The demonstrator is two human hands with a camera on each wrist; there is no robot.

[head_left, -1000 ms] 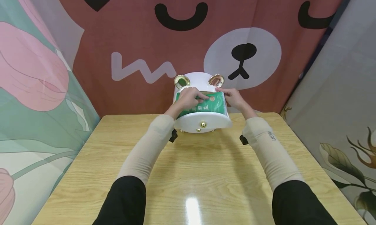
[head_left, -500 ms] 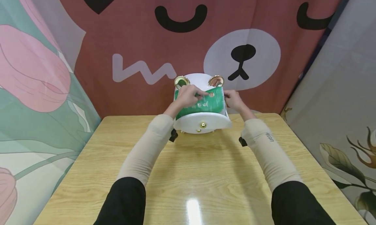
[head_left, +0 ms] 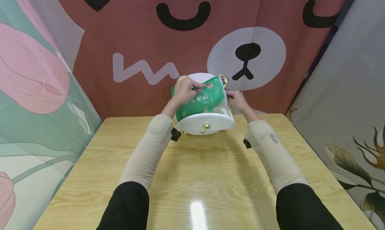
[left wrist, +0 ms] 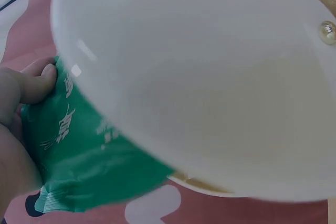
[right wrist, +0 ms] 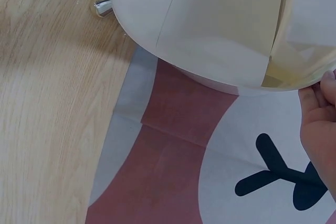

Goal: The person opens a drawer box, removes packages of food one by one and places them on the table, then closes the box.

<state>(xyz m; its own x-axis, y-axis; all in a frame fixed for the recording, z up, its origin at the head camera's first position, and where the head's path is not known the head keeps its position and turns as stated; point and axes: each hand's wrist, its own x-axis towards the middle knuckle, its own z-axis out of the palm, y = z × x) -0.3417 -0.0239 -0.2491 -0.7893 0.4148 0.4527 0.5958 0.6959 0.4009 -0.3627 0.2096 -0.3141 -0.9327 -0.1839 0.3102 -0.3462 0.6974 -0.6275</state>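
Observation:
A green soft plastic packet (head_left: 204, 98) with white lettering stands tilted in the front opening of a white box (head_left: 205, 125), its upper part above the rim. My left hand (head_left: 184, 90) grips the packet's upper left part, index finger laid along its face. In the left wrist view the thumb presses on the packet (left wrist: 79, 150) beside the box's white front (left wrist: 199, 77). My right hand (head_left: 237, 100) holds the right rim of the box, thumb on the edge and fingers beneath in the right wrist view. The packet's lower end is hidden inside the box.
The box stands on small gold feet near the back edge of a wooden table (head_left: 210, 170), with a gold knob (head_left: 207, 126) on its front. A curtain with a bear face (head_left: 135, 99) hangs close behind. Patterned cloths flank both sides.
The packet has risen and tilted up out of the box, its top now covering part of the gold ears. My left hand moved up and slightly left with it; the right hand stays by the rim.

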